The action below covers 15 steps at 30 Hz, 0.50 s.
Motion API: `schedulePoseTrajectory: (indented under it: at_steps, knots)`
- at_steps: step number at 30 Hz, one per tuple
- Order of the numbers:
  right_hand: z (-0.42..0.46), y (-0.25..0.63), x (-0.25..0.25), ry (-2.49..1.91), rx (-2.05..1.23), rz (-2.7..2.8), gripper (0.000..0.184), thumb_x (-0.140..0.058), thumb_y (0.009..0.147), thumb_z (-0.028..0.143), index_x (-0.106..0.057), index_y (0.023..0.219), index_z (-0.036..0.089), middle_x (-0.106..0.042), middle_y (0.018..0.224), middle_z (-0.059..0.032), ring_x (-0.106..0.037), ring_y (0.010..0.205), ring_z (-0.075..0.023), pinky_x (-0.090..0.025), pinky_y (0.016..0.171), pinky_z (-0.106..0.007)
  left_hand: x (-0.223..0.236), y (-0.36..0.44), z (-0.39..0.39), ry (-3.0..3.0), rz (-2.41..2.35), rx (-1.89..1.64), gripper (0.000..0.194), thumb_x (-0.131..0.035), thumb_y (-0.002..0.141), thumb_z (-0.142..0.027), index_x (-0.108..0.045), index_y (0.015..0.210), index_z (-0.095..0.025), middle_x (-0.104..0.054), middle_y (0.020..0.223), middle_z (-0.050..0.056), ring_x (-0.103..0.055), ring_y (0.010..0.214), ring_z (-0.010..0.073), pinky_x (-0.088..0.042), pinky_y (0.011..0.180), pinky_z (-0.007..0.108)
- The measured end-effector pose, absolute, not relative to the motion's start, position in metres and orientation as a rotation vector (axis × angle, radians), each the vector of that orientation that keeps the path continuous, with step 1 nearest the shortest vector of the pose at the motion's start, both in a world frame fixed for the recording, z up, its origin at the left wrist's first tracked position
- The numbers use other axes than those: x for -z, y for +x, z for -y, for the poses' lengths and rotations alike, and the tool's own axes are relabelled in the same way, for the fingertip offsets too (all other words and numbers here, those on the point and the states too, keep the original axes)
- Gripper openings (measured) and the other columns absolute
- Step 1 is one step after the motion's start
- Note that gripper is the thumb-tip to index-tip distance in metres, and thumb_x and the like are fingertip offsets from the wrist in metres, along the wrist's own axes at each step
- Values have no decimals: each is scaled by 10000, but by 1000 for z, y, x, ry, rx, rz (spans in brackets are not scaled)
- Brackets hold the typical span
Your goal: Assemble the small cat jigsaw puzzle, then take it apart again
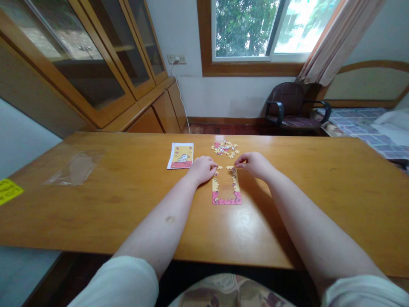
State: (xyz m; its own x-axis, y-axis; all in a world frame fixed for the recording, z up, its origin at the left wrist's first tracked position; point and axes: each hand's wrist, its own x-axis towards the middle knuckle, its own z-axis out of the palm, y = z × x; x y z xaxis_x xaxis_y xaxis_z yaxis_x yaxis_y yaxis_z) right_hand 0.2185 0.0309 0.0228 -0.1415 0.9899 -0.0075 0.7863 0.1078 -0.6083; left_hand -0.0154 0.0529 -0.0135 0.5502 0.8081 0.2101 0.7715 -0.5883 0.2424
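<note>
Pale sleeves (128,281) are worn behind narrowly pinched left hand (203,170) and right hand (255,165), holdings unclear, while the puzzle border (226,201) is left gapped on top, loose pieces (225,148) unplaced.

Window daylight, glare, stretched edges.

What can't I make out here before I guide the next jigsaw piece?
All in the head view:
- Whether the bare left hand or bare right hand grips a piece: fingertips too small.
- Prints on the loose pink, white and yellow cardboard pieces: too small, jumbled together.
- Rest of the yellow label: cut off by the left edge.
- Base of the dark brown armchair: behind the wooden table.
</note>
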Motion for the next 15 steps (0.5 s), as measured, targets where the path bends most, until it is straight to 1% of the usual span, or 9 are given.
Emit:
schedulePoseTrajectory:
  at_steps: [4,10,15]
  knots:
    - [-50,194,-13,-1699,-781,2046,74,-687,724,180,-747,762,199,-715,729,2,-603,679,-127,-427,640,-223,14,-15,-52,2661,-1358,-475,250,-535,817,-256,-773,895,-265,-698,940,33,-603,893,207,-468,815,340]
    - [-57,188,5,-1641,-746,2051,112,-666,764,197,-762,821,202,-729,789,-7,-612,709,-127,-439,690,-223,14,-15,-50,2676,-1323,-473,279,-521,825,-263,-765,957,-288,-690,952,26,-603,893,199,-472,822,332]
    - [-58,187,10,-1652,-807,2065,120,-669,760,207,-766,830,207,-730,767,-2,-617,681,-122,-441,658,-209,15,-15,-50,2677,-1329,-455,277,-519,830,-283,-764,961,-290,-690,949,26,-603,903,203,-471,820,337]
